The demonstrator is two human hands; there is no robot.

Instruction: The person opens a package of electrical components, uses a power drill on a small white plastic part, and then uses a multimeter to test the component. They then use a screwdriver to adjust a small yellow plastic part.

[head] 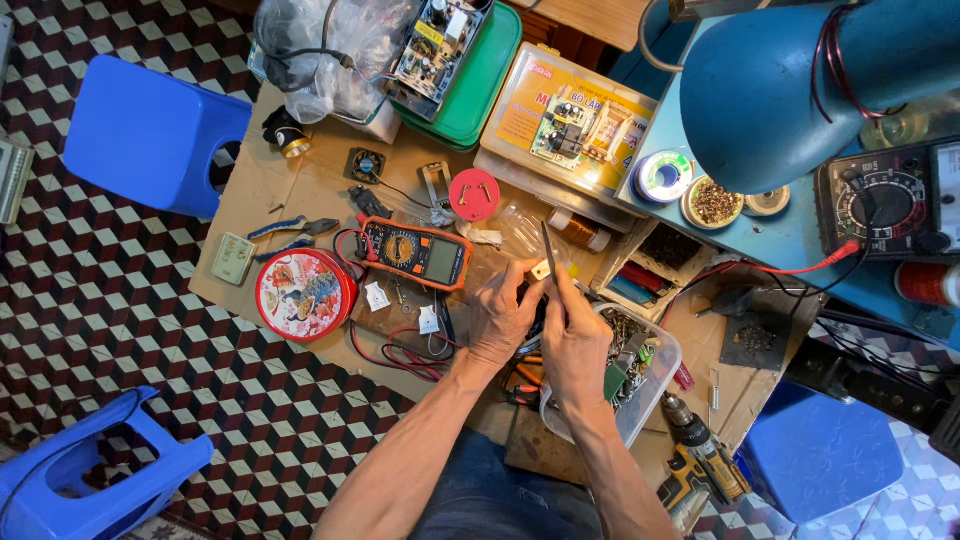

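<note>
Both hands meet over the bench, small white part pinched, tweezers on it.

Left hand (503, 318) is closed in a fingertip pinch on a small white component (543, 269), held up clear of the clutter, likely so both sides stay reachable. Right hand (575, 340) is wrapped around dark tweezers (551, 250), tips rising toward 12 o'clock just beside the part (whether they actually touch it, cannot tell). Hands sit touching each other, which would steady fine work. Orange multimeter (418, 252) lies at 9 o'clock from the part, display up, red and black leads (405, 352) looped below it. Clear parts tub (655, 375) sits at 4 o'clock under the right wrist, within easy reach. Round red tin (303, 294) further out at 9. Blue desk lamp (770, 95) hangs at 2 o'clock, shade aimed down at the bench.
</note>
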